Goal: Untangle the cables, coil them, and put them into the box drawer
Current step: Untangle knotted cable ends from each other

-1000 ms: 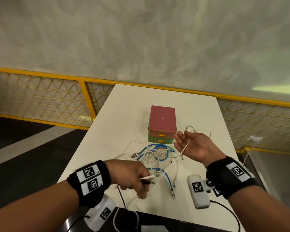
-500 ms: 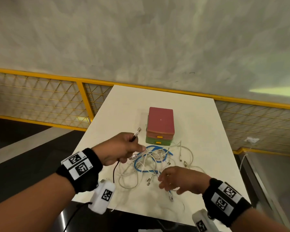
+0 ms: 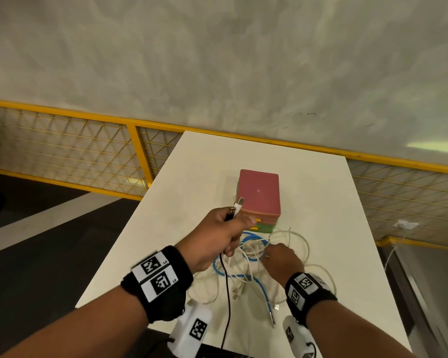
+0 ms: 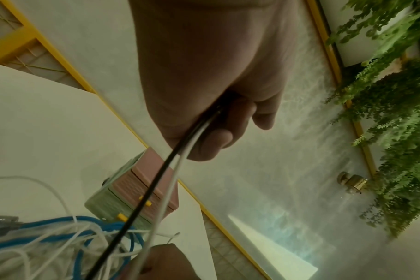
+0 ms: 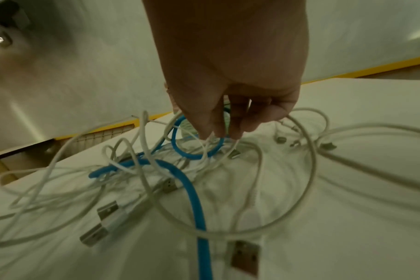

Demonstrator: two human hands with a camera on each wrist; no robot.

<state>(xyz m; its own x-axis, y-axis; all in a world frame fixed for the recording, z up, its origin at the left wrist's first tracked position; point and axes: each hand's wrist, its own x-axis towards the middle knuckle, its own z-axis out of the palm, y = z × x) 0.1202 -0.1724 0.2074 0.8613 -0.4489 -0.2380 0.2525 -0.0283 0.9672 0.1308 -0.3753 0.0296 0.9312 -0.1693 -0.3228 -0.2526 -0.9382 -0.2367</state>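
My left hand (image 3: 230,229) is raised above the white table (image 3: 329,202) and grips a black cable (image 3: 226,285) and a white cable (image 4: 167,191). Their USB plugs (image 3: 238,202) stick up out of the fist. In the left wrist view both cables run down from my left hand (image 4: 211,136) into the tangle. My right hand (image 3: 272,255) reaches into the cable tangle (image 3: 246,264) on the table. Its fingertips (image 5: 212,132) pinch a thin white cable beside a loop of the blue cable (image 5: 194,155). The drawer box (image 3: 259,195), pink above and green below with yellow handles, stands shut just behind the tangle.
Loose USB plugs (image 5: 101,223) and white loops spread over the table's near half. The blue cable's end (image 3: 270,316) lies near the front edge. A yellow mesh railing (image 3: 137,151) runs behind the table, with the floor below to the left.
My left hand now holds a white cable along with the black one and sits nearer the box. My right hand moved forward from the near edge into the middle of the tangle.
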